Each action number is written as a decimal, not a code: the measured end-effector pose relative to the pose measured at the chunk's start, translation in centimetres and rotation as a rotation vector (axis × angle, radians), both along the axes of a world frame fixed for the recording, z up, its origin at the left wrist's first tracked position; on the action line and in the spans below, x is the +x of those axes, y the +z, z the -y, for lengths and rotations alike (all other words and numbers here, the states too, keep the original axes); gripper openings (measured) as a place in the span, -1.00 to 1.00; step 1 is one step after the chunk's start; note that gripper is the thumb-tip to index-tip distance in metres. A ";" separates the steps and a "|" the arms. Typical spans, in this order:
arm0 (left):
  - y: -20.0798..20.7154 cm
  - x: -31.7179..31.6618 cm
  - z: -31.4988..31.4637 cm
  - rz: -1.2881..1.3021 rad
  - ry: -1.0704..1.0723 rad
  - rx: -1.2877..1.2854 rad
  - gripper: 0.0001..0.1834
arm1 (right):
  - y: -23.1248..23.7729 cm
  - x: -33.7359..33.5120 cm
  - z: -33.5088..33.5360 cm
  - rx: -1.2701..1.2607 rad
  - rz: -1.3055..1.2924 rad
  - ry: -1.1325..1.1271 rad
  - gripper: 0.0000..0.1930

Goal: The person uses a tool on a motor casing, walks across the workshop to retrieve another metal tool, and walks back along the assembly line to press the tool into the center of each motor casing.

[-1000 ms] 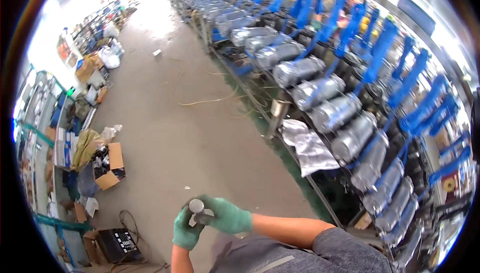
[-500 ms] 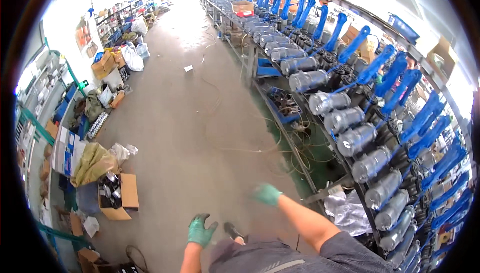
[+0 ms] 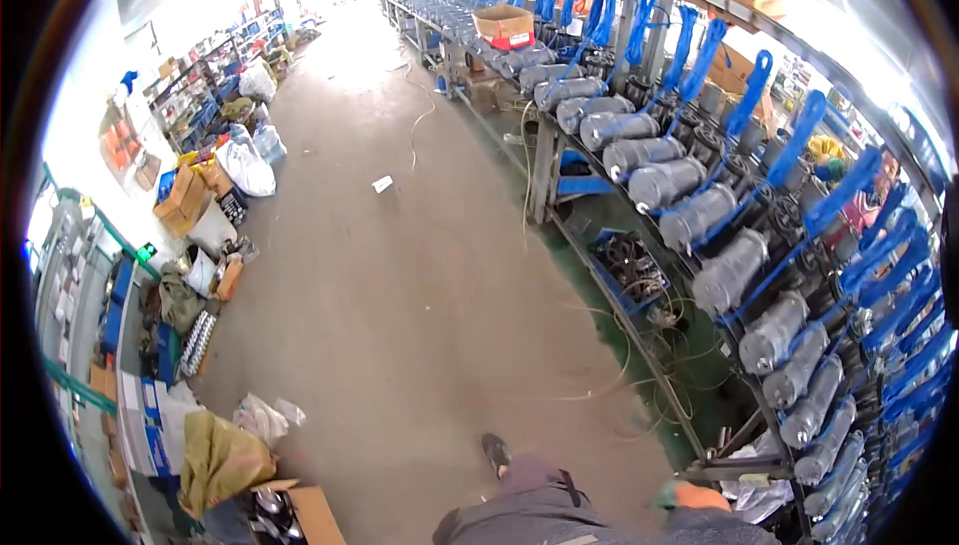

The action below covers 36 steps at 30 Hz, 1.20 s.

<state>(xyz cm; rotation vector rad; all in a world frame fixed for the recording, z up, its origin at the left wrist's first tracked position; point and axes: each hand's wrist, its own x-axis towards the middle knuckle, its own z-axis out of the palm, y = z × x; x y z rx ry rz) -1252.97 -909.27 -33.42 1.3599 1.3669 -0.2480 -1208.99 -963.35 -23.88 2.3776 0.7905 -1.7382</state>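
My right hand (image 3: 666, 495), in a green glove, shows only as a small smeared patch beside my body at the lower edge, so its fingers cannot be made out. It is nearest the lower frame of the long metal rack (image 3: 609, 280) on the right, apparently not touching anything. My left hand is out of view. On the rack lies a row of grey metal cylinders (image 3: 731, 270), which look like motors or pumps. Blue cable bundles (image 3: 842, 190) hang above them. My dark shoe (image 3: 493, 450) is on the floor ahead of my body.
A blue crate (image 3: 629, 270) of metal parts sits under the rack, with loose hoses (image 3: 627, 345) trailing onto the floor. A cardboard box (image 3: 504, 25) stands on the cylinders further along. To the left are shelving, sacks (image 3: 225, 455) and an open carton (image 3: 315, 515) holding dark parts.
I have moved forward along the aisle; rack and floor items have shifted down and outward in view. My left hand has dropped out of sight, and my right hand has swung back beside my body.
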 end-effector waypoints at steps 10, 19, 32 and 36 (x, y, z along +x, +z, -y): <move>1.4 30.3 -32.6 0.215 0.139 0.005 -0.65 | 11.0 40.2 -73.6 0.465 0.295 0.048 -0.58; -2.4 43.3 -69.6 0.023 0.217 -0.072 -0.63 | -0.1 56.4 -86.7 -0.026 0.074 -0.181 -0.52; -0.1 74.9 -114.2 0.051 0.193 0.022 -0.69 | -7.8 86.6 -122.1 -0.244 -0.140 -0.680 -0.54; 2.0 90.7 -121.7 -0.038 0.125 -0.123 -0.71 | -10.2 107.6 -145.2 0.334 0.080 -0.525 -0.62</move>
